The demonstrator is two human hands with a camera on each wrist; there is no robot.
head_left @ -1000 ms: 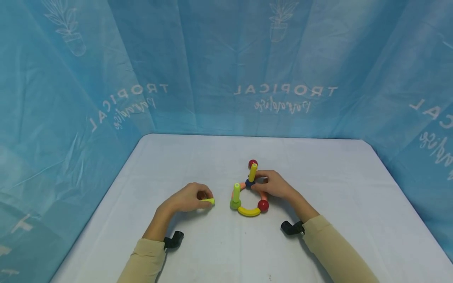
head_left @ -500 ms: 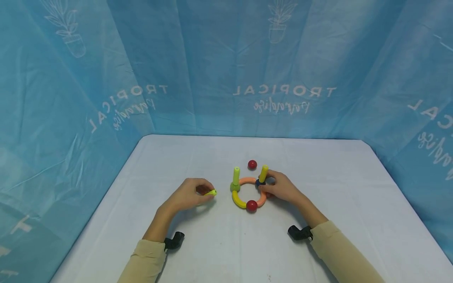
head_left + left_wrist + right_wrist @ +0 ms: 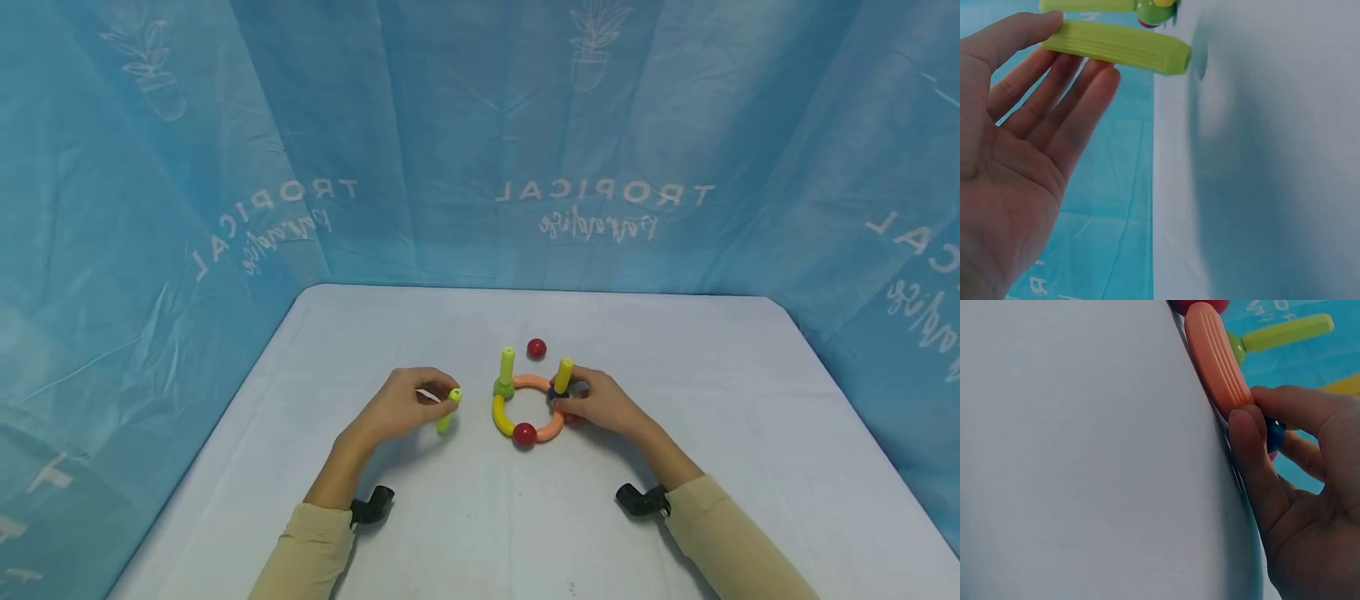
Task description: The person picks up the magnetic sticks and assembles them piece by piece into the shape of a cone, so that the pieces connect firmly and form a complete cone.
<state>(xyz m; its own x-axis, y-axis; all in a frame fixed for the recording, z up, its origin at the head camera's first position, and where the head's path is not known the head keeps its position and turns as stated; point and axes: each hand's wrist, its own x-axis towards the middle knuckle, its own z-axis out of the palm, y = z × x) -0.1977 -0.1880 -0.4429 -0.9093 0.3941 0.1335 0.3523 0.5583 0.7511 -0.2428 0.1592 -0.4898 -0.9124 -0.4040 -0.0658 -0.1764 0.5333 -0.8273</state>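
My left hand (image 3: pixel 412 404) pinches a lime-green rod (image 3: pixel 1116 47) between thumb and fingers, its upper end tilted to the right. It stays left of a ring of curved and round toy pieces. My right hand (image 3: pixel 603 404) pinches the ring at its dark blue ball (image 3: pixel 1275 434), from which a yellow rod (image 3: pixel 564 375) rises. At the ring's back left, a second lime-green rod (image 3: pixel 507 365) stands on a green ball (image 3: pixel 504 388). A yellow curved piece (image 3: pixel 500 417), a red ball (image 3: pixel 524 435) and orange curved pieces (image 3: pixel 1216 356) complete the loop.
A loose red ball (image 3: pixel 536 348) lies behind the ring. Something red (image 3: pixel 575 420) shows partly under my right hand. The white-covered table (image 3: pixel 465 533) is bordered by blue printed curtains (image 3: pixel 450 125) behind and at both sides.
The ring has turned clockwise under my right hand, which has shifted right with the blue ball. My left hand has risen slightly, and its rod has gone from lying flat to nearly upright.
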